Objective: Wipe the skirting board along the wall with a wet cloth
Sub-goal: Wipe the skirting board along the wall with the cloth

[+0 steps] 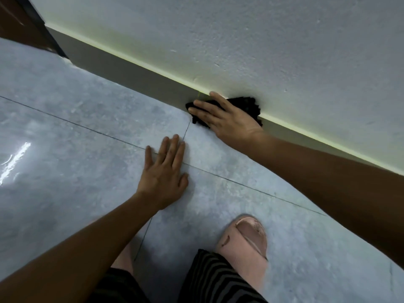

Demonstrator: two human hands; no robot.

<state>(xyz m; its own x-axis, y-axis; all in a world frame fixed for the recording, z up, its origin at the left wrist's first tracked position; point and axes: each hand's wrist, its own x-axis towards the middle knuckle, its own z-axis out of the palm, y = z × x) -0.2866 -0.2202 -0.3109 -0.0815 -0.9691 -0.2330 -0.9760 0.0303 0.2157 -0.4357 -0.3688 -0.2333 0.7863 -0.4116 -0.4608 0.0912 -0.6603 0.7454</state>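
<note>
A grey skirting board (122, 66) runs diagonally from upper left to right along the foot of the white wall (262, 40). My right hand (227, 119) presses a black cloth (247, 106) flat against the board, fingers stretched out over it and pointing left. Part of the cloth bunches up above my hand against the wall, and the rest is hidden under my palm. My left hand (166, 171) rests flat on the grey tiled floor (65, 149), fingers spread, holding nothing, a short way in front of the board.
A dark brown door frame (24, 25) stands at the upper left where the skirting ends. My foot in a pink slipper (247, 243) is on the floor below my hands, with striped dark clothing (209, 281) beside it. Light glares off the tiles at the left.
</note>
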